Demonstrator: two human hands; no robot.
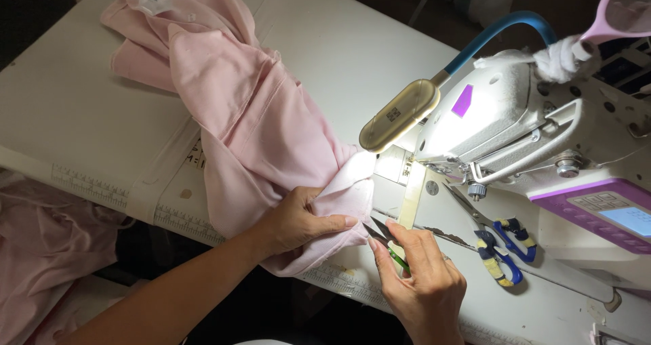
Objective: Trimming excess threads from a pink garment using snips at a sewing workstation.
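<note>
Trimming underway: left hand [298, 219] grips pink garment [261, 125] edge at frame centre, right hand [424, 277] pinches thread snips [386, 242] at the hem; sewing machine [542, 135] idle, scissors [502, 247] unused on table [68, 114]

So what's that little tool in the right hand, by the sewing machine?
The thread snips are small, with dark pointed metal blades and a green handle part. The right hand pinches them, blades angled up-left toward the folded edge of the pink garment that the left hand grips. Most of the handle is hidden under the fingers.
</note>
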